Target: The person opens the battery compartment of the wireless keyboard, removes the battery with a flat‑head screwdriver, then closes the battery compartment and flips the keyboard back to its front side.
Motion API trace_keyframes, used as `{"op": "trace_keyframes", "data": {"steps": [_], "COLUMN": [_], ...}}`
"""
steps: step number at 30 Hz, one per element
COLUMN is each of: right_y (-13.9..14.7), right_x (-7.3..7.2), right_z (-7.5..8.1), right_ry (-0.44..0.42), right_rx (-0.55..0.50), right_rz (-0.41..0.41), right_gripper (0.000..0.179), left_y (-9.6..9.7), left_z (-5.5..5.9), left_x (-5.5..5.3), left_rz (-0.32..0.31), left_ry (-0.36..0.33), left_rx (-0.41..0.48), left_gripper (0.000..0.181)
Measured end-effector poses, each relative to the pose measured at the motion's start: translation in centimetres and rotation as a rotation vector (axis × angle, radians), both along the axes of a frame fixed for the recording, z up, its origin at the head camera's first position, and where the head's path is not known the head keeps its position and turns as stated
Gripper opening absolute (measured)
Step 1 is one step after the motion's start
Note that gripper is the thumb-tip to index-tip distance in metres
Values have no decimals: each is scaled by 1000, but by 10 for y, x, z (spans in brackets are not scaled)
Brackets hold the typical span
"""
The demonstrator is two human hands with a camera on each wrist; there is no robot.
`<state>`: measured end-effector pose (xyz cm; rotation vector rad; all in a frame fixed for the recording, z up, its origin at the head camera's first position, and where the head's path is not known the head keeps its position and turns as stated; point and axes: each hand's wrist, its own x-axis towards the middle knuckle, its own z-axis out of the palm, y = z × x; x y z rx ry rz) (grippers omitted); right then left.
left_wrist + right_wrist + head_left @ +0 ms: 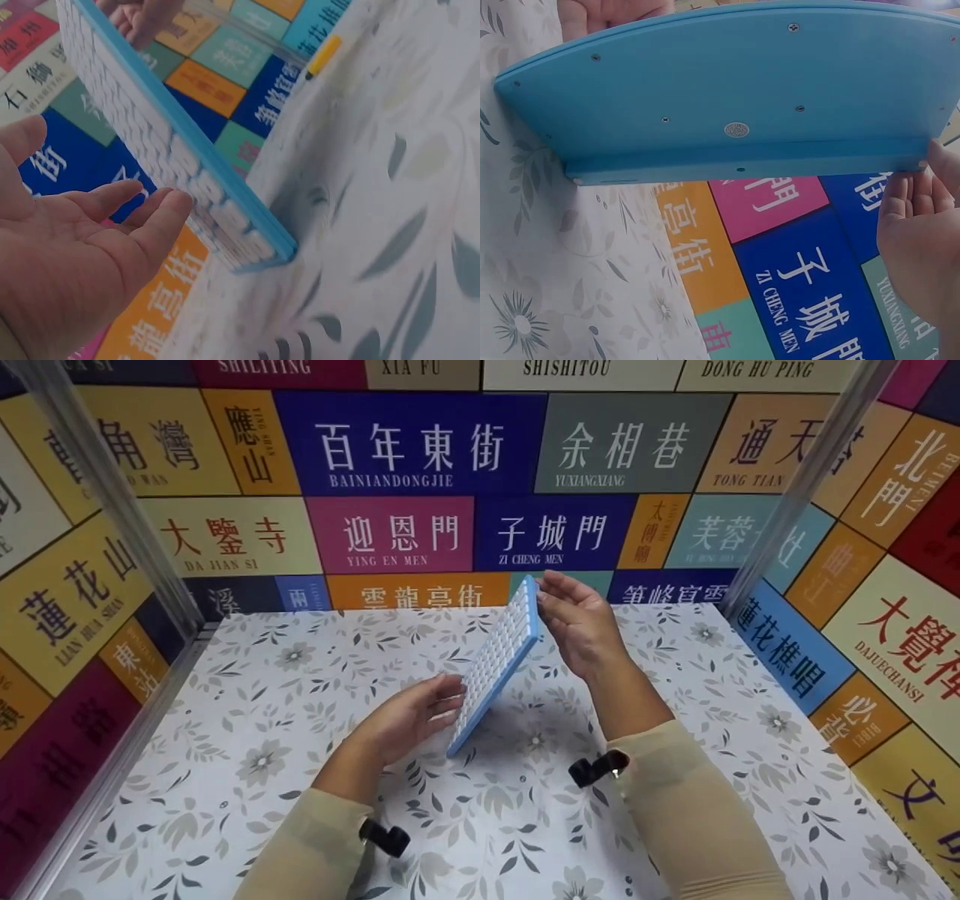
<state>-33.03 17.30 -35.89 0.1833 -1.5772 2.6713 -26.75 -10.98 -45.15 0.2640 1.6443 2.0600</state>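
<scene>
A light blue keyboard (491, 671) with white keys stands tilted up on its short edge over the tabletop. My right hand (583, 626) pinches its raised upper corner between thumb and fingers, as the right wrist view shows. That view also has the keyboard's underside (705, 82), with small screws and a round label. On the key side, my left hand (412, 718) has its fingers loosely extended, the fingertips (177, 204) right at the keys. The left hand carries nothing.
A white tablecloth (262, 761) with grey flowers and leaves covers the table. Colourful panels (412, 442) with printed characters rise at the back and both sides, with clear corner posts (806, 472). A thin yellow object (324, 56) with a dark tip lies near the cloth's far edge.
</scene>
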Motion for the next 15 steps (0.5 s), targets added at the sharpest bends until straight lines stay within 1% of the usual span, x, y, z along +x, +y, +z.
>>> {"op": "trace_keyframes", "data": {"steps": [4,10,15], "right_y": [-2,-3,-6], "right_x": [-2,-5,-8], "right_z": [2,5,11], "right_ry": [6,-3,23], "right_rx": [12,32,52], "right_rz": [-1,-7,-13], "right_gripper": [33,32,31], "left_y": [5,10,11], "left_z": [12,29,47], "left_x": [8,14,15], "left_rz": [-27,-37,-36], "left_ry": [55,69,90], "left_rx": [66,183,225], "left_gripper": [64,65,66]}}
